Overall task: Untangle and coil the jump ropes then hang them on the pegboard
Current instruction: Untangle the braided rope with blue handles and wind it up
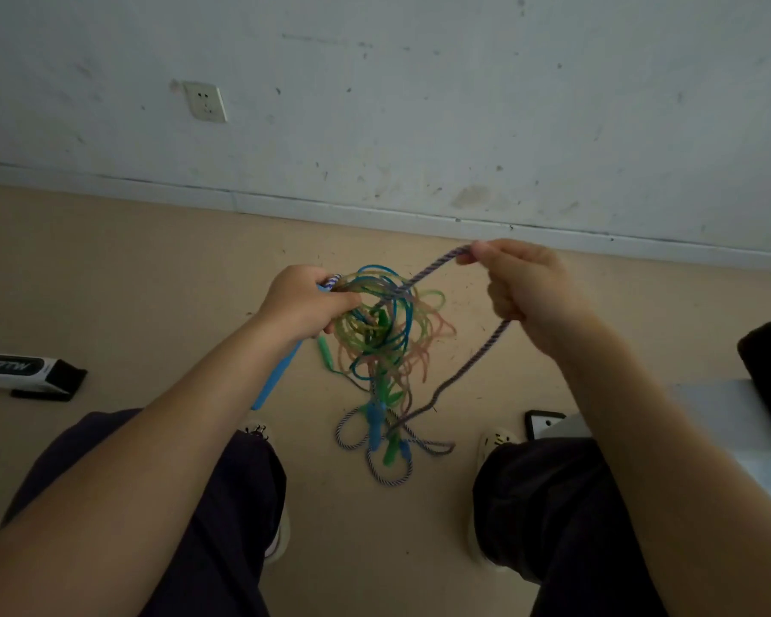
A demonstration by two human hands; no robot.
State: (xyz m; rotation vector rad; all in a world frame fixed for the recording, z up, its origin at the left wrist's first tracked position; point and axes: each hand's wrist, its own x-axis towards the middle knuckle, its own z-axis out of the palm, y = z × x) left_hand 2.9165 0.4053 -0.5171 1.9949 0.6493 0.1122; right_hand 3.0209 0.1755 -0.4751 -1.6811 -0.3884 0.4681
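Left hand (306,305) clenched blue handle (277,376) plus top of tangle (383,336), held above floor (152,269). Tangle of green, blue, pink cords hung right of left hand. Right hand (524,289), right of tangle, pinched striped rope (423,278), raised; rope's loops lay on floor below tangle.

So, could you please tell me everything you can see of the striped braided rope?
The striped rope is a twisted purple-and-white cord. The right hand pinches it up high; one stretch runs down-left into the tangle of thin ropes gripped by the left hand. The other hangs to loose loops on the floor.
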